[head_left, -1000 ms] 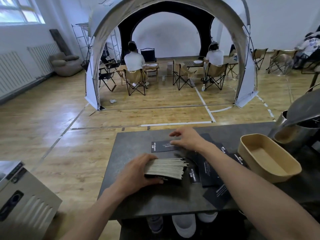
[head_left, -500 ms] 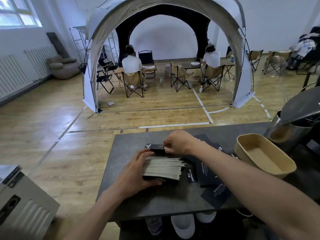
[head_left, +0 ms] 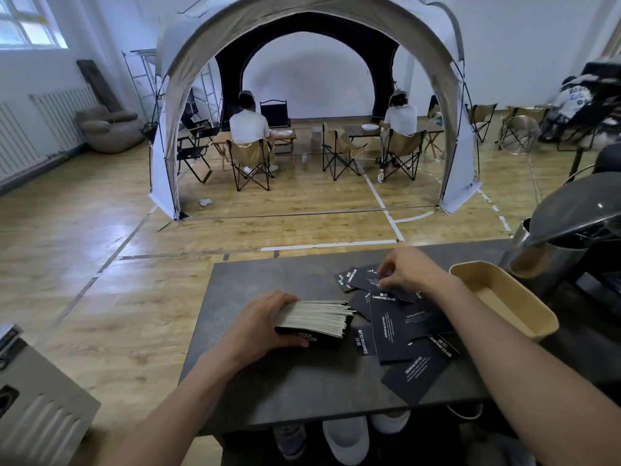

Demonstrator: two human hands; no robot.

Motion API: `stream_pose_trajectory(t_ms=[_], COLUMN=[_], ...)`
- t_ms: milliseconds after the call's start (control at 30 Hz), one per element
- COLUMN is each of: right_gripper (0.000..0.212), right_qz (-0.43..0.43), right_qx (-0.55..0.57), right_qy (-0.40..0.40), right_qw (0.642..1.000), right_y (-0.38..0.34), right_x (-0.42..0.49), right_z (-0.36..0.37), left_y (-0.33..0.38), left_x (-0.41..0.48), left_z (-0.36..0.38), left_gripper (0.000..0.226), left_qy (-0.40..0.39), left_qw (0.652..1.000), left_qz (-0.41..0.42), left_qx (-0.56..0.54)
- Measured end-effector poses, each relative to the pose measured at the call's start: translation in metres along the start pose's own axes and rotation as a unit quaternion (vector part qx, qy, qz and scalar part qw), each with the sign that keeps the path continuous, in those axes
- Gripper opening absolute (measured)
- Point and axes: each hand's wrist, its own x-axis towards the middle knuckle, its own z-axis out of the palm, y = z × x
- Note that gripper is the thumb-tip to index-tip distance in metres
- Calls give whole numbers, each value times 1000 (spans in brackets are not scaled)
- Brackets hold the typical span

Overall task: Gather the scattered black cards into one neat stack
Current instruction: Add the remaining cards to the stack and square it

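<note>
A thick stack of black cards (head_left: pixel 316 319) with pale edges lies on the dark grey table (head_left: pixel 268 280). My left hand (head_left: pixel 258 326) grips the stack's left end, thumb along its near side. Several loose black cards (head_left: pixel 403 326) with white print lie scattered to the right of the stack, one (head_left: pixel 415 378) near the table's front edge. My right hand (head_left: pixel 408 270) is over the far cards, its fingers curled and pinching one black card (head_left: pixel 364 279) of that far group.
A tan oblong tray (head_left: pixel 524 326) sits at the table's right. Behind it stands a metal kettle-like pot (head_left: pixel 551 250). A grey appliance (head_left: pixel 37 405) is at lower left. Beyond the table lie wooden floor, a tent and seated people.
My right hand left the top of the stack and moved right to the far loose cards, where it now pinches one. My left hand has stayed on the stack.
</note>
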Motion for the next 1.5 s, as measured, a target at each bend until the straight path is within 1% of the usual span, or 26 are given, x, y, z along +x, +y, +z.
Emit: stream_pose_trajectory(t_ms=[33,133,233,333,433,500,533,600,633,700,767,833,867,933,967,1000,1033,1067,1100,1133,1167,1233,1367,1433,1467,1500], right_gripper=[28,34,43,38,34,30,27,21,18,18,21,23,26,32,37,43,50,58,65,70,71,65,43,37,36,34], right_qz=[-6,-24,-24,-25,-34,-30,-32,-59,-80,-115,-141,-152,-136,-75,-36,3,50,87,106,114,118,123,137,84,46,6], right_qx=[-2,-4,-17,-1,-4,33,63,126,154,190,190,206,237,312,289,195,69,-40,-102,-117,-108,-78,87,146,167,185], right_qy=[-12,-3,-2,8,14,24,33,38,24,-32,-92,-107,-99,-50,-6,26,31,16,-15,-44,-57,-51,-58,-25,-7,-11], right_qw=[1000,1000,1000,1000,999,999,997,990,985,975,967,961,957,946,957,980,996,995,989,986,985,988,985,985,985,983], right_y=[2,4,2,-2,-1,0,-2,-12,-22,-45,-67,-80,-80,-71,-63,-54,-48,-46,-47,-49,-53,-55,-49,-52,-59,-69], right_x=[-2,-6,-6,-6,-4,-5,-6,-12,-17,-29,-37,-42,-43,-44,-45,-49,-56,-66,-76,-83,-90,-94,-91,-82,-75,-69], right_z=[4,6,6,9,8,2,-2,-8,-9,-2,14,27,28,21,15,9,6,8,13,22,28,35,-1,-17,-18,-16], left_y=[0,-2,-3,-2,2,3,3,0,-1,-2,-3,-2,-3,-3,-4,-4,-5,-7,-9,-10,-11,-13,-14,-17,-18,-18], left_x=[4,9,8,9,10,9,8,6,6,5,5,5,5,5,6,8,9,11,13,14,15,16,13,13,13,13], left_z=[0,-1,-1,-4,-7,-8,-8,-6,-5,-3,-2,-2,-2,-1,-1,-1,-1,-1,0,0,-1,-1,-3,-1,0,2], left_gripper=[78,84,88,95,95,96,100,117,129,145,150,140,127,93,84,80,78,78,78,79,80,84,88,88,93,104], left_qy=[-5,-27,-39,-59,-75,-77,-75,-71,-64,-46,-34,-27,-24,-20,-18,-18,-21,-25,-28,-32,-36,-43,-49,-32,-25,-23], left_qw=[1000,1000,998,996,994,993,993,994,995,998,999,999,999,998,998,999,999,999,999,999,999,999,999,999,998,998], left_qz=[1,4,18,10,1,2,3,0,0,3,4,10,18,25,22,19,14,11,9,8,7,3,1,27,46,58], left_qx=[-2,0,35,66,82,89,91,83,70,38,20,24,32,45,47,44,40,35,29,20,14,5,1,-12,-19,-28])
